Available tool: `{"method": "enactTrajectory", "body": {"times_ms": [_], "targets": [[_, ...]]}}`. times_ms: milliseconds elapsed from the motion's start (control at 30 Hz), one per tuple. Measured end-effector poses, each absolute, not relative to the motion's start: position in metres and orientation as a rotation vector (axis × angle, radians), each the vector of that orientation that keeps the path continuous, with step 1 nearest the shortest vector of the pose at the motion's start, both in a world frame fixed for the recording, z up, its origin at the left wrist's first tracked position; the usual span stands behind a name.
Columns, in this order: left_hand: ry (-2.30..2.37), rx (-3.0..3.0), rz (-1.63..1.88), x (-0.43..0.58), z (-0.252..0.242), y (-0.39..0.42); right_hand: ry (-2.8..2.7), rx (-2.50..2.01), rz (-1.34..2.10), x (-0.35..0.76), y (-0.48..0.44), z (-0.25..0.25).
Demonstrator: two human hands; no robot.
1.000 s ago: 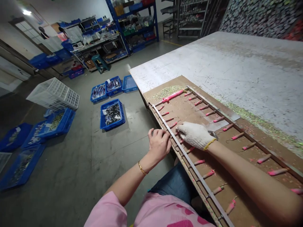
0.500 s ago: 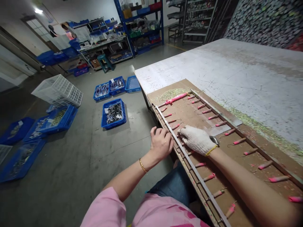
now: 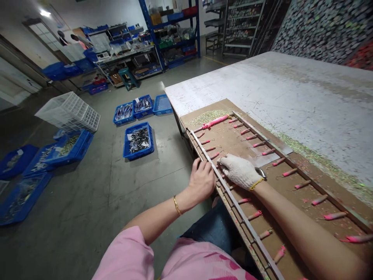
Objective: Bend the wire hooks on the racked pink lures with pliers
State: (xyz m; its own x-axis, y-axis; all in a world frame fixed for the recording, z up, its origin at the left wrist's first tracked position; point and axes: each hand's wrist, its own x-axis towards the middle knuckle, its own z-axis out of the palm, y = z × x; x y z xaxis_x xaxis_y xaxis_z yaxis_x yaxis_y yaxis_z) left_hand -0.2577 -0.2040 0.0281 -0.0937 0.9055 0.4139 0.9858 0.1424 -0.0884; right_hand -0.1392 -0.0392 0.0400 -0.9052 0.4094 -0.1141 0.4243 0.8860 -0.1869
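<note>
My bare left hand [image 3: 203,179], a bracelet at its wrist, is closed with curled fingers against the outer side of a long metal rail [image 3: 244,217]. Just across that rail, my right hand [image 3: 239,171], in a white knitted glove, has its fingertips pinched together; what they hold is hidden. Along the rail sit several small brown pegs with pink ends, one pink-tipped peg [image 3: 255,215] below the glove. More hooked pink-and-brown pieces [image 3: 290,172] line the far rail [image 3: 301,175]. A bright pink wrapped bar [image 3: 216,121] joins the rails at the far end.
Brown cardboard [image 3: 224,104] lies under the frame on a large white table [image 3: 210,85], with yellow-green flakes [image 3: 208,117] scattered about. On the floor at left stand a blue tray of dark parts [image 3: 138,140], other blue bins and a white crate [image 3: 70,111]. People are in the far background.
My left hand has shifted slightly right along the rail, its fingers drawn closer together. The gloved right hand keeps its pinch in nearly the same place. The view has turned a little.
</note>
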Motion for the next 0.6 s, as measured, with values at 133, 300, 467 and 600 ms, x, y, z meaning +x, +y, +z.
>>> {"method": "enactTrajectory", "body": {"times_ms": [133,300,467,600], "targets": [[-1.923,-1.995,-0.345,-0.248,0.03,-0.207,3.038,0.575,-0.342,-0.134,-0.038,0.031],[-2.087,-1.806,-0.147,-0.254,0.022,-0.197,3.054,0.555,-0.322,-0.131,-0.027,0.002],[-1.9,-1.945,-0.205,-0.248,0.021,-0.202,3.1,0.518,-0.362,-0.131,-0.018,-0.015],[-1.998,-1.868,-0.182,-0.252,0.024,-0.198,3.094,0.519,-0.322,-0.131,-0.017,-0.017]]}}
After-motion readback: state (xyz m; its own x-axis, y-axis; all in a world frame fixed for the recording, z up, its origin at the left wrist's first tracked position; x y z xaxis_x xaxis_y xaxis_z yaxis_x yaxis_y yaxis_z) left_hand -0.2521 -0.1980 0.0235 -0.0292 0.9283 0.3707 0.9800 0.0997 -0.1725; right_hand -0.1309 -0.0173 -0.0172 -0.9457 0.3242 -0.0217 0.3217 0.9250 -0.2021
